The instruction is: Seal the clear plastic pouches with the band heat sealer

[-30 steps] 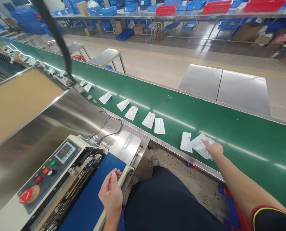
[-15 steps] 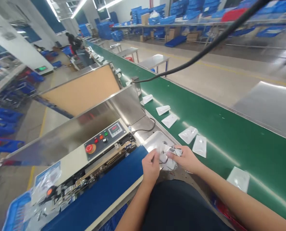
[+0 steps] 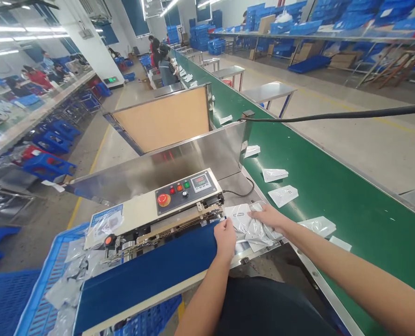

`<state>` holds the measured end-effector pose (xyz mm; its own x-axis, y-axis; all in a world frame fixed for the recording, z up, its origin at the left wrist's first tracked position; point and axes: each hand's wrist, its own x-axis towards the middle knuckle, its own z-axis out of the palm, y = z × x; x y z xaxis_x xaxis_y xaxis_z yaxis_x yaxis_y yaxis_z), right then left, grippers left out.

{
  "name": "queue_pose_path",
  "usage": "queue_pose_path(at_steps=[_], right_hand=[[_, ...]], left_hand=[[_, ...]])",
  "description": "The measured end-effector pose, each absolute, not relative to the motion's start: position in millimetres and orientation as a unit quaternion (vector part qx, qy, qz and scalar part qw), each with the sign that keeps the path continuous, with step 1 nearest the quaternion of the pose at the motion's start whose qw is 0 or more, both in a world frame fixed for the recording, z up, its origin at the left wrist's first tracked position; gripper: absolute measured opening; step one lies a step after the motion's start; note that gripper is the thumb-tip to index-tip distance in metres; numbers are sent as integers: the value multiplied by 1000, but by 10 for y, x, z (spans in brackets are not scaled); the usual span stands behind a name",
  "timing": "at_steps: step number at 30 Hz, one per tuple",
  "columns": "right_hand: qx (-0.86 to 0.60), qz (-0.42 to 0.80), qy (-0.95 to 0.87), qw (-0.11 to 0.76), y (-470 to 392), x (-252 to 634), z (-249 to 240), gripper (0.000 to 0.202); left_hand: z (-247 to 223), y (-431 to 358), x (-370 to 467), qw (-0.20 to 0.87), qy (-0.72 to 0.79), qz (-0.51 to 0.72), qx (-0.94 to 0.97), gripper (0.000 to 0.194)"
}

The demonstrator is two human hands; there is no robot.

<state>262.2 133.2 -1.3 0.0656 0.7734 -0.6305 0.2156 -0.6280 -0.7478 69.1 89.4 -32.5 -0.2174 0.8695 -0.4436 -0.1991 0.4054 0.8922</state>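
My left hand (image 3: 225, 237) is closed, its fingertips pinching the near edge of a white plastic pouch (image 3: 239, 215) at the right end of the blue belt. On the pouch's right side my right hand (image 3: 269, 218) grips with thumb and fingers. More crinkled clear-and-white pouches (image 3: 259, 232) lie under and beside my right hand on the metal shelf. The pouch's far-left edge meets the inlet of the band sealer (image 3: 179, 210), whose blue belt (image 3: 151, 266) runs off to the left.
A green conveyor (image 3: 319, 182) carries several white pouches along the right. At the sealer's left end stands a blue crate (image 3: 43, 289) with bagged items. A metal panel (image 3: 165, 163) and a tan board (image 3: 162, 116) rise behind. A black cable (image 3: 333, 115) crosses at right. Co-workers (image 3: 165, 67) stand farther back.
My view has swung left. Earlier both hands held a crumpled pouch over the shelf; now a pouch lies flatter, with its edge at the sealer's inlet. Pouches on the green conveyor have shifted.
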Motion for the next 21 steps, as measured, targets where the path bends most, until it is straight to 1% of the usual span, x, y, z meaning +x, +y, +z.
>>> queue_pose_path(at_steps=[7,10,13,14,16,18,19,20,21], right_hand=[[-669,571,-420,224,1522,2207,-48,25],[-658,572,-435,224,1516,2044,-36,27],[-669,562,-440,209,1467,2043,6,31],[-673,557,-440,208,1433,2076,28,32],[-672,559,-436,215,1332,2159,88,33],[-652,579,-428,237,1199,2219,177,39],[-633,597,-425,248,1129,2228,233,44],[-611,618,-424,256,1063,2223,294,49],[-587,637,-427,261,1006,2206,359,54]], left_hand=[[-365,843,443,523,645,488,271,61],[-368,811,272,523,640,499,260,62],[-350,704,75,511,648,503,258,59],[-330,637,12,484,660,514,257,56],[-263,464,-79,384,691,552,265,51],[-169,294,-84,293,698,579,301,54],[-118,233,-47,294,686,577,331,55],[-70,198,15,333,661,566,363,55],[-27,191,97,402,622,546,391,55]])
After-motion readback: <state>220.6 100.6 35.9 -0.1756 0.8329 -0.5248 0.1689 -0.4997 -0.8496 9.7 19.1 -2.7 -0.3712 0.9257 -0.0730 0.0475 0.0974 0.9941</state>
